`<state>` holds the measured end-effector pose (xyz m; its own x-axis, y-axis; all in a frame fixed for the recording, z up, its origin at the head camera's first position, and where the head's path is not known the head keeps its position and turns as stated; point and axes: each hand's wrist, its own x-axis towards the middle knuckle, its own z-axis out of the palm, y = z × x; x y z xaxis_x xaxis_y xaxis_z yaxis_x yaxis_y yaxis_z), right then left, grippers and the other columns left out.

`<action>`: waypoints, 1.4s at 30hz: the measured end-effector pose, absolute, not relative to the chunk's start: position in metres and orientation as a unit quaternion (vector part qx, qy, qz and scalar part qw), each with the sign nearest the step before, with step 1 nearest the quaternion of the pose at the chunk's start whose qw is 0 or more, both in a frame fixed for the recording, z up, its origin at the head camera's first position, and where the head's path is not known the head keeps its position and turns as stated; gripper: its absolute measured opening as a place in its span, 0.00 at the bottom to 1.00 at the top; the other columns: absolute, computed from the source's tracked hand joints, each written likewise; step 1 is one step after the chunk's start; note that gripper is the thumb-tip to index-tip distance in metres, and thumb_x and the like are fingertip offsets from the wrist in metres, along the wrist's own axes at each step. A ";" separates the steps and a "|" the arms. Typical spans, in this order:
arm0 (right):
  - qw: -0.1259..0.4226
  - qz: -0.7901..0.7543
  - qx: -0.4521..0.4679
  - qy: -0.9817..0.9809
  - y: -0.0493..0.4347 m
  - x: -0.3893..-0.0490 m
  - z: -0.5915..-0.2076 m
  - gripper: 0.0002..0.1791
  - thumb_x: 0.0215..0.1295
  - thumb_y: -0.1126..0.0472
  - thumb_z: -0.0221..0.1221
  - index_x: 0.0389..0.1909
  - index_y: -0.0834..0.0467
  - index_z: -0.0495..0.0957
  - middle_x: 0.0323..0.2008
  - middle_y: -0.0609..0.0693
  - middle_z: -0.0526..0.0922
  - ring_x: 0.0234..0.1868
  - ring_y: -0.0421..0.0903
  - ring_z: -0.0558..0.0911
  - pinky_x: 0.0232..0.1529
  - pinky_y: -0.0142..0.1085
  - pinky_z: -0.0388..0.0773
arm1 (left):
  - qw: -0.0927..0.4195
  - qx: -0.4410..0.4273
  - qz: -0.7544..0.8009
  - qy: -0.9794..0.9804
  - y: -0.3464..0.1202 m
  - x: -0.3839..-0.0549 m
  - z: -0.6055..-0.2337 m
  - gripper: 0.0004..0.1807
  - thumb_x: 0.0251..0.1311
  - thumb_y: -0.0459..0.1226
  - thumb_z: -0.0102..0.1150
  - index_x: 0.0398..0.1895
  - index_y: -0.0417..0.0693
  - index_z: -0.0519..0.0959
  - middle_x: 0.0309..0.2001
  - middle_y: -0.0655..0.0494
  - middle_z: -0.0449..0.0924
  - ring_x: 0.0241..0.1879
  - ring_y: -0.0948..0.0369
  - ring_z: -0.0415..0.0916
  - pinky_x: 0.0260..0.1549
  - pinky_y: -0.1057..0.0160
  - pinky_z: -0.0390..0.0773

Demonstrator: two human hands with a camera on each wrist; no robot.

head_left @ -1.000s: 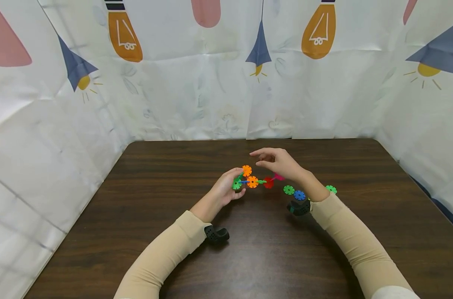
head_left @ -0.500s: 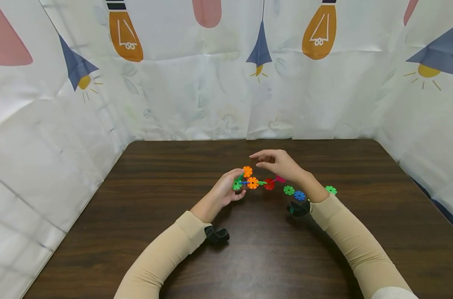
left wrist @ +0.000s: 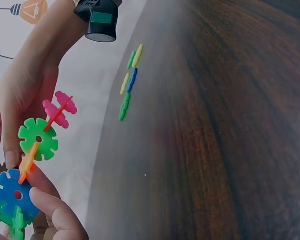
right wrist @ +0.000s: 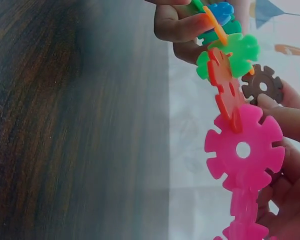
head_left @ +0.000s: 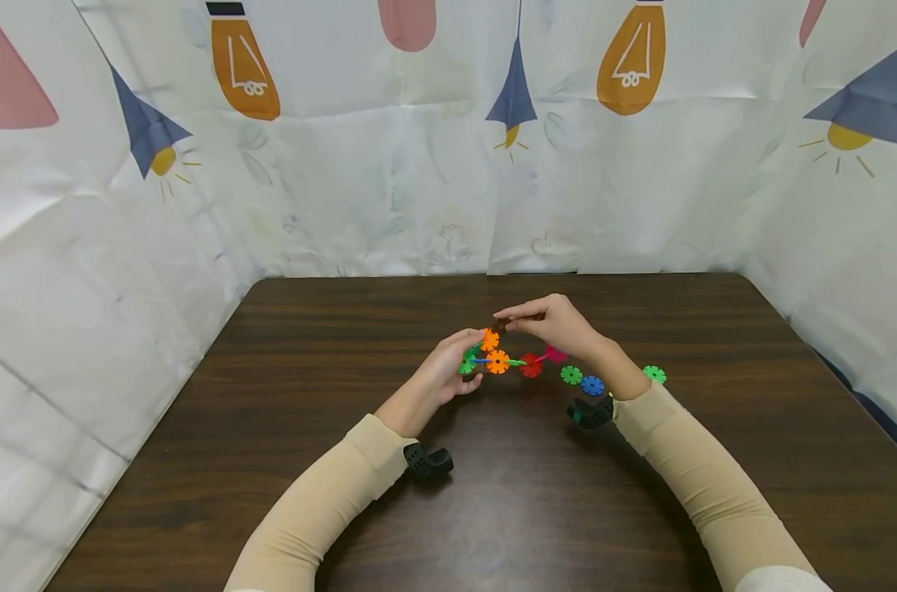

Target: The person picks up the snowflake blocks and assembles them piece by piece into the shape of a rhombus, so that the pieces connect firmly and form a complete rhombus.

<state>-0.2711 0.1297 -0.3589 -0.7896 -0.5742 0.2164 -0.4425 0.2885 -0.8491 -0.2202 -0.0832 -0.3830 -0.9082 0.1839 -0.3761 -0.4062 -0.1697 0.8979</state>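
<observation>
Head view: near centre, the left hand [head_left: 446,370] grips a disc chain [head_left: 493,362]; the right hand [head_left: 561,326] pinches a brown disc [right wrist: 256,86]. Left wrist: loose discs [left wrist: 132,80] at upper centre. Right wrist: brown disc upper right, beside the chain.

- Table [head_left: 492,510]: dark brown, wood-grained.
- Green disc [head_left: 571,375] (notched, like its neighbours): toward the tabletop's 2 o'clock.
- Blue disc [head_left: 592,386]: just beside, at 4 o'clock.
- Second green disc [head_left: 654,374]: at the first's 3 o'clock.
- Yellow disc [left wrist: 125,84] and another yellow disc [left wrist: 138,56]: between the greens.
</observation>
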 end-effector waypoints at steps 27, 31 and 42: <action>0.048 -0.499 -0.324 0.802 0.127 -0.269 -0.363 0.07 0.66 0.76 0.64 0.41 0.68 0.89 0.42 0.58 0.89 0.44 0.52 0.89 0.49 0.40 0.83 | 0.208 -0.106 0.756 0.612 -0.082 -0.222 -0.380 0.09 0.79 0.40 0.51 0.36 0.52 0.76 0.41 0.56 0.71 0.33 0.61 0.67 0.25 0.70 0.72; 0.045 -0.498 -0.327 0.802 0.128 -0.267 -0.364 0.07 0.66 0.75 0.64 0.41 0.67 0.89 0.42 0.58 0.89 0.44 0.54 0.88 0.47 0.37 0.83 | 0.208 -0.104 0.754 0.614 -0.082 -0.221 -0.379 0.10 0.79 0.39 0.51 0.35 0.52 0.76 0.42 0.55 0.70 0.33 0.61 0.66 0.25 0.70 0.71; -0.020 -0.478 -0.372 0.795 0.128 -0.265 -0.369 0.07 0.64 0.77 0.65 0.40 0.68 0.89 0.38 0.61 0.89 0.39 0.61 0.88 0.34 0.26 0.79 | 0.208 -0.110 0.756 0.612 -0.082 -0.223 -0.379 0.11 0.78 0.39 0.52 0.32 0.53 0.77 0.46 0.54 0.69 0.34 0.60 0.65 0.25 0.70 0.71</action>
<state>-0.2652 0.1282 -0.3685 -0.7219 -0.5736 0.3869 -0.6111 0.2662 -0.7455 -0.2226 -0.0817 -0.3792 -0.8897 0.1794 -0.4199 -0.4480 -0.1657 0.8785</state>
